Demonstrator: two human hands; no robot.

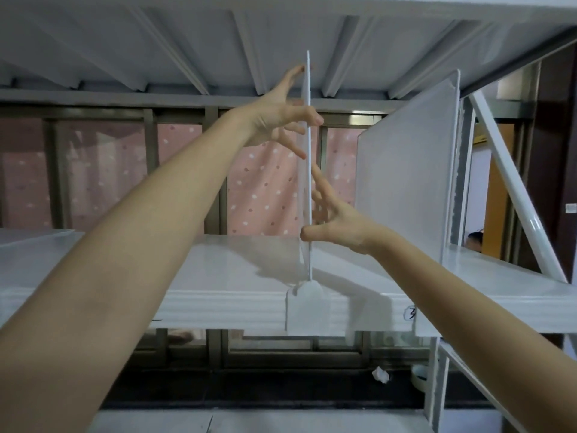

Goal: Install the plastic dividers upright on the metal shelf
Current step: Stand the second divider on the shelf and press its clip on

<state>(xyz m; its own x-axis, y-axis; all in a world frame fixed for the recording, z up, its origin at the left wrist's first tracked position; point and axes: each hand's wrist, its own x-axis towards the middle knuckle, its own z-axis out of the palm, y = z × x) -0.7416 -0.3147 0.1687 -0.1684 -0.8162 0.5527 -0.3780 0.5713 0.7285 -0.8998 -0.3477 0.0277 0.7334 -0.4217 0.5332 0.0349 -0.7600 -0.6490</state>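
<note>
Both bare forearms reach up from the lower corners toward a thin plastic divider [308, 182] seen edge-on, standing upright on the white metal shelf [218, 276]. Its clip tab [304, 310] hangs over the shelf's front lip. The right hand [335, 220] is low on the divider, thumb on the near left face, fingers spread and straight along the right face. The left hand [278, 117] is higher, its fingers splayed wide, the thumb crossing the front edge and the fingertips touching the left face (a light steadying touch, not a curled grip). To the right a second divider [406, 170] stands upright on the same shelf, well apart, its broad face toward the camera. Above runs the ribbed underside of the upper shelf [187, 42]. Behind are window frames and a pink dotted curtain [265, 189].
</note>
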